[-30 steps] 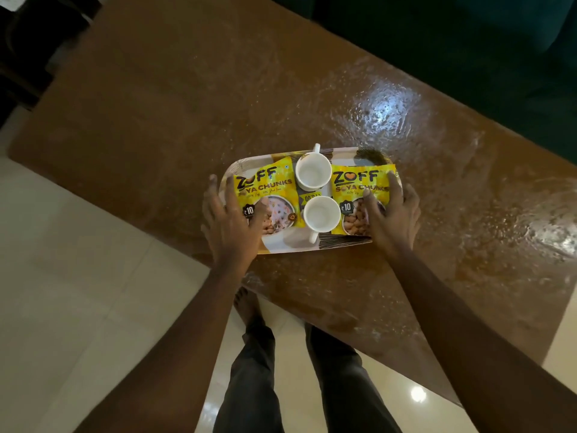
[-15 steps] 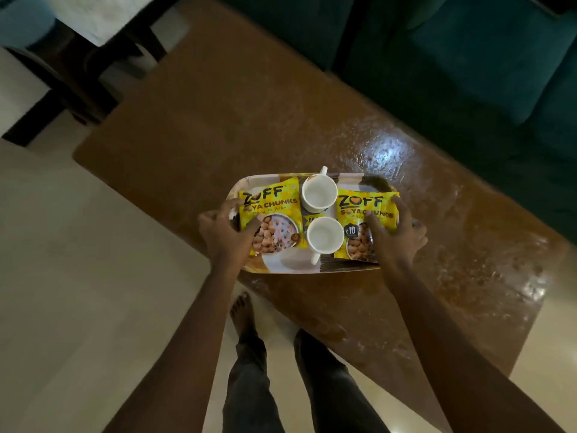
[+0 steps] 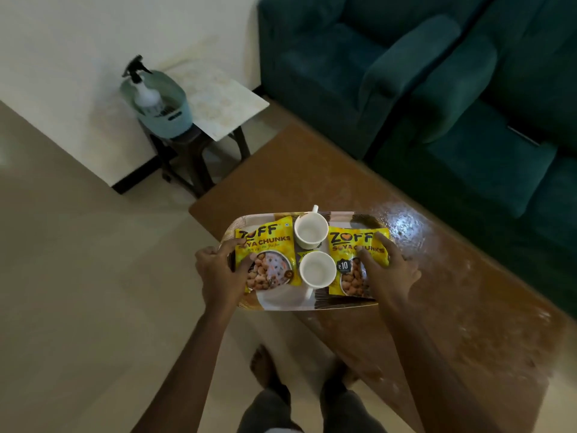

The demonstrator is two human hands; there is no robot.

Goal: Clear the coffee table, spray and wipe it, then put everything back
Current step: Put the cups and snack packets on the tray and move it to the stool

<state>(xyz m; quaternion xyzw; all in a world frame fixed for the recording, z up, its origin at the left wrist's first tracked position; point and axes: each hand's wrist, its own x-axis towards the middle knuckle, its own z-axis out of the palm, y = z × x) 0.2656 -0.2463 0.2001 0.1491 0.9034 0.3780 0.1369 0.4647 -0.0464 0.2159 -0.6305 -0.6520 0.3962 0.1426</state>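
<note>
Both of your hands are on the tray (image 3: pixel 281 300). Your left hand (image 3: pixel 218 273) grips its left edge, fingers curled round the rim and thumb pressed on the left packet (image 3: pixel 265 245). Your right hand (image 3: pixel 390 273) grasps the right edge, with thumb and forefinger lying across the right packet (image 3: pixel 352 245). Two white cups (image 3: pixel 310 234) sit between the packets, one far and one near, both upright. The tray is over the table's (image 3: pixel 437 292) near-left corner, with its left end hanging past the edge above the floor. Can't tell if it is lifted or resting. The tabletop looks wet and glossy on the right. Far left, a spray bottle (image 3: pixel 146 95) stands in a basket (image 3: pixel 175 120) on a side table (image 3: pixel 218 98). A green sofa (image 3: pixel 437 89) is behind the table. Your feet are below the tray.
</note>
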